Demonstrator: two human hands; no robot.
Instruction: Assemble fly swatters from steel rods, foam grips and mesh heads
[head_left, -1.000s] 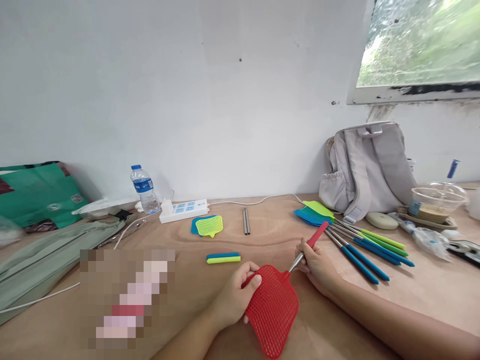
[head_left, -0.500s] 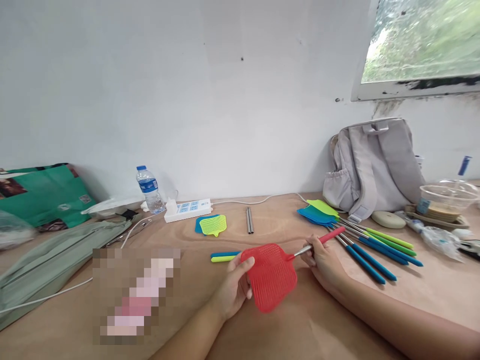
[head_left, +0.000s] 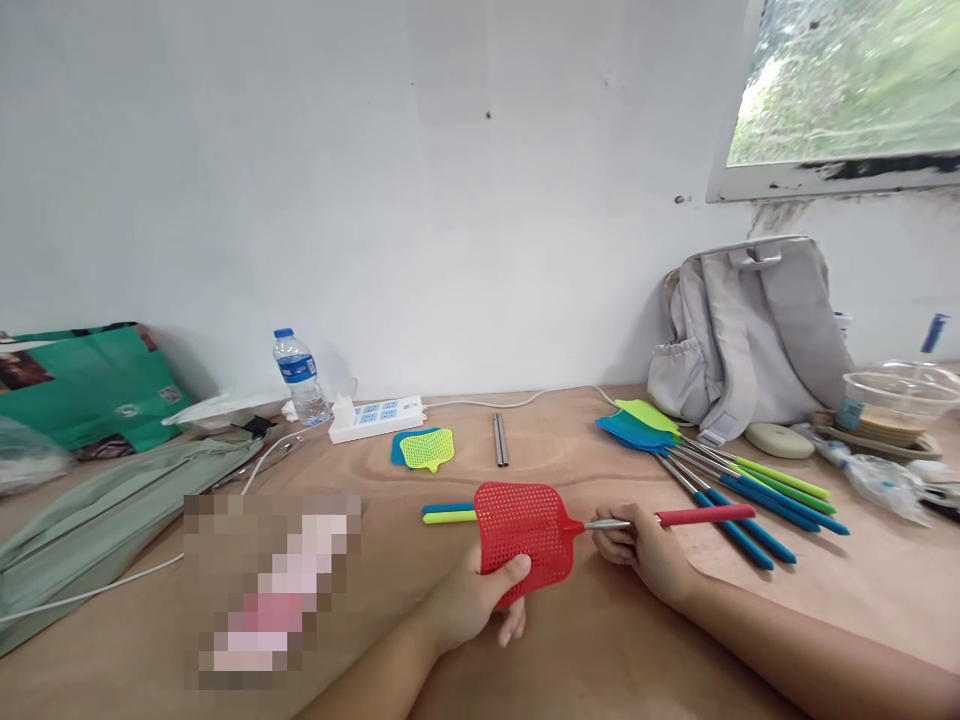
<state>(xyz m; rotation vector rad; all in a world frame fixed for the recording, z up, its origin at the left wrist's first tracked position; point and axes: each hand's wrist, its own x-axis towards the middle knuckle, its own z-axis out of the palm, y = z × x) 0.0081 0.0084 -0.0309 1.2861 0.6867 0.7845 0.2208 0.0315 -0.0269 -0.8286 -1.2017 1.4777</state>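
A red fly swatter is held in front of me, its perforated head to the left and its red handle to the right. My left hand pinches the lower edge of the head, thumb on the near face. Closed around the metal rod, just left of the handle, is my right hand. Blue and yellow-green handles lie partly hidden behind the red head. Farther back are loose swatter heads, blue and yellow-green, and two metal rods side by side.
Several blue and green fly swatters lie fanned out on the right, before a grey backpack. A white power strip and a water bottle stand at the back left. A plastic cup sits far right.
The swatter has turned more level, and its handle now points right. My left thumb has moved lower on the head. More bare rod shows around my right hand.
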